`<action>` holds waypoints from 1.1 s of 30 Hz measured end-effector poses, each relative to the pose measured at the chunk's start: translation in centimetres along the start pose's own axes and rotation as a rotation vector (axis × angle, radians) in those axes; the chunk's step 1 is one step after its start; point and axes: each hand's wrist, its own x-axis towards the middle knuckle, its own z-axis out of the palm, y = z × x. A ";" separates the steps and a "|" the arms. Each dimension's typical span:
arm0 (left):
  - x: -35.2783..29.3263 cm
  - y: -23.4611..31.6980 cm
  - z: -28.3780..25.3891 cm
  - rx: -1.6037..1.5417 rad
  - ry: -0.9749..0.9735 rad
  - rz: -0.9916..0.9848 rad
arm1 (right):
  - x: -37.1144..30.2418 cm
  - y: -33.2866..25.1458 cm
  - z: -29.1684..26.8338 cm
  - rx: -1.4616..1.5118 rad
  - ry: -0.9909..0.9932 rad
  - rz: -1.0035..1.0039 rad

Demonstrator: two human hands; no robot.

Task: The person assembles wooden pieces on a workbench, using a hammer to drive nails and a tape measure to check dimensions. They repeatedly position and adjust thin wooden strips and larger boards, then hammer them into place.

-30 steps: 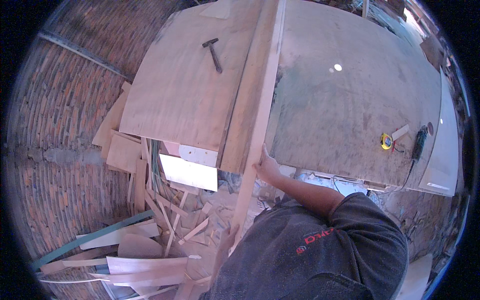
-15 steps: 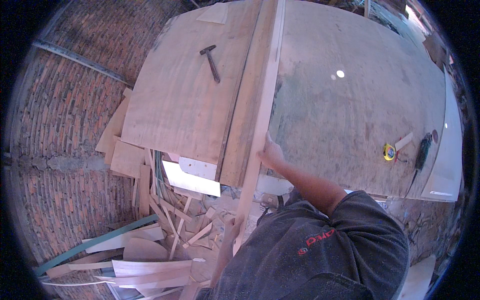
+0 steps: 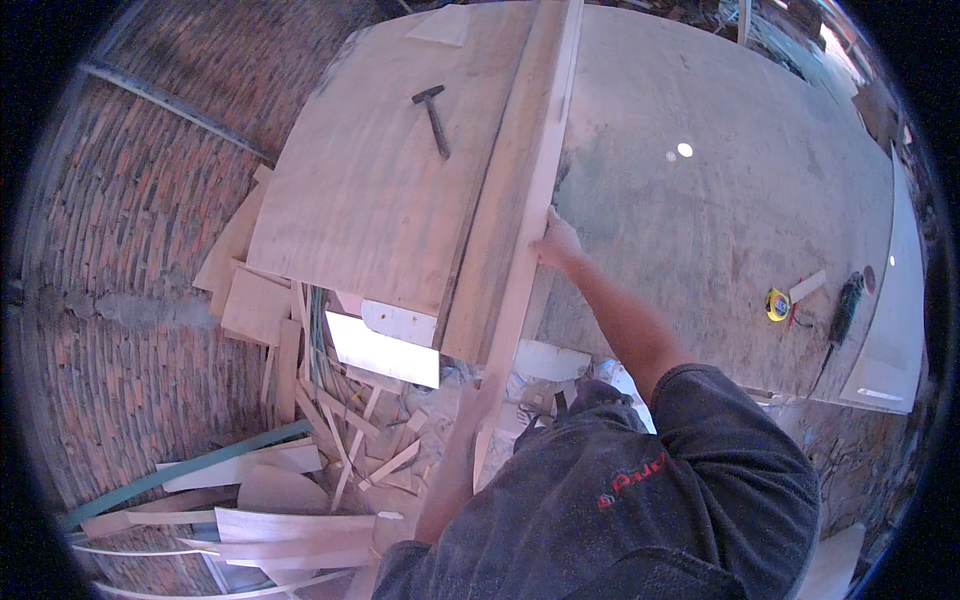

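Observation:
A long, pale wooden strip [image 3: 537, 195] runs lengthwise over the large plywood table, and its near end juts out past the table edge beside my body. My right hand [image 3: 557, 242] grips the strip's right edge partway along, some of its fingers hidden. Closer to me, beyond the table edge, my left hand [image 3: 477, 402] holds the strip from its left side; its fingers show poorly. Just left of the strip lies a wider board [image 3: 487, 230] with a dark edge, parallel to it. A hammer [image 3: 433, 122] rests on the plywood further left.
At the right of the plywood table [image 3: 680, 230] are a yellow tape measure [image 3: 777, 305], a small wood piece [image 3: 807, 286] and a dark green power tool [image 3: 846, 308]. Wood offcuts [image 3: 390, 460] litter the floor at lower left. A brick wall [image 3: 120, 240] stands on the left.
Both my hands have moved away from my body along the strip, with the right arm stretched further out. The hammer and tape measure lie in place while the view shifts slightly.

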 end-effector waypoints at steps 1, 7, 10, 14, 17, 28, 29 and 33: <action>0.2 -0.2 -0.1 -0.017 -0.007 -0.019 | 0.1 -0.1 0.0 0.039 -0.011 0.003; 0.1 -6.8 -1.7 0.081 0.037 0.070 | -2.3 -5.2 -1.5 0.182 -0.093 0.118; -3.5 -9.6 -3.2 0.170 0.034 0.103 | -1.8 -4.1 -2.2 0.233 -0.085 0.131; -7.8 -15.4 -4.6 0.183 0.025 0.021 | -3.1 -6.2 -1.3 0.184 -0.081 0.133; -7.9 -17.5 -4.1 0.063 0.055 0.051 | -0.7 -2.2 0.1 0.176 0.018 0.021; -10.9 -19.1 -3.2 -0.150 0.082 -0.145 | -4.5 -2.0 1.4 -0.147 0.161 0.000; -11.5 -18.9 -3.2 -0.138 0.106 -0.175 | -6.4 -3.2 2.2 -0.135 0.081 0.039; -12.7 -17.1 -3.0 -0.072 0.162 -0.257 | -16.8 -4.7 3.9 -0.107 -0.102 0.078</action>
